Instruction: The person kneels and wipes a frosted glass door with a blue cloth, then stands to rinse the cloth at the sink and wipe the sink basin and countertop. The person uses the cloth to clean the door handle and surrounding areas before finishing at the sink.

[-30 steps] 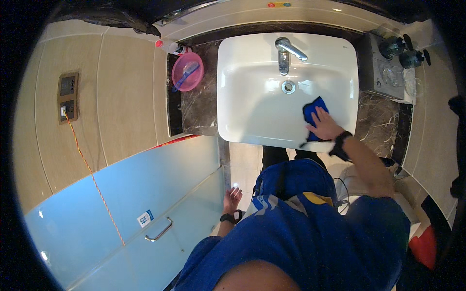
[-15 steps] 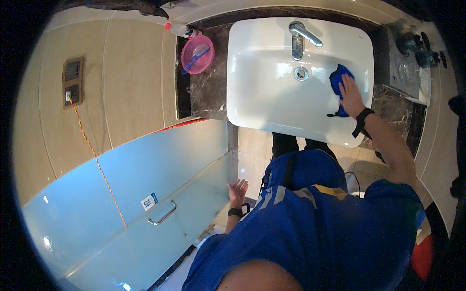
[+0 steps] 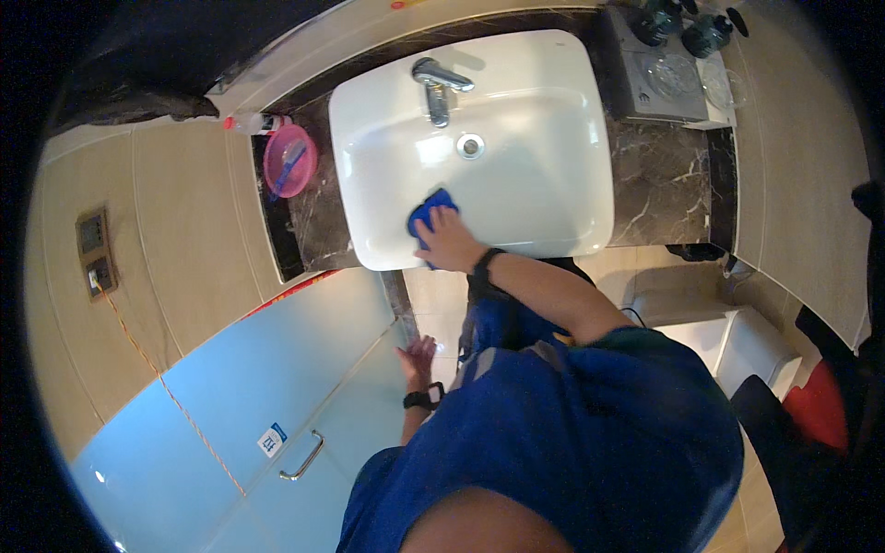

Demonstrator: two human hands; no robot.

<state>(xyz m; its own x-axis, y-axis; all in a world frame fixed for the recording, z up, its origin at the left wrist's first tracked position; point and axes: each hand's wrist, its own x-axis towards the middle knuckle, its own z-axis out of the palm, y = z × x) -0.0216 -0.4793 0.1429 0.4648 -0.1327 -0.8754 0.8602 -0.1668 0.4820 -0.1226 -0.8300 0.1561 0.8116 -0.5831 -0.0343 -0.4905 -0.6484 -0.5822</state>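
Observation:
A white washbasin (image 3: 544, 198) fills the upper middle of the view, with a chrome tap (image 3: 437, 92) at its back and a round drain (image 3: 470, 146). My right hand (image 3: 450, 243) reaches into the basin's front left part and presses a blue cloth (image 3: 431, 208) against the inner wall. The cloth sticks out past the fingertips, and some of it is hidden under the palm. Low at my left side, beside the frosted glass door (image 3: 359, 387), my left hand (image 3: 418, 364) hangs with its fingers spread, holding nothing.
On the dark marble counter (image 3: 659, 180) left of the basin stand a pink bowl (image 3: 300, 175) with a blue-handled brush and a red-capped bottle (image 3: 258, 123). To the right are a grey box (image 3: 654, 88) and dark pump bottles (image 3: 707, 37). A toilet (image 3: 737, 346) is at my right.
My right hand has swept the blue cloth from the basin's right side to its front left. My view has shifted to the right. The left hand stays low and open.

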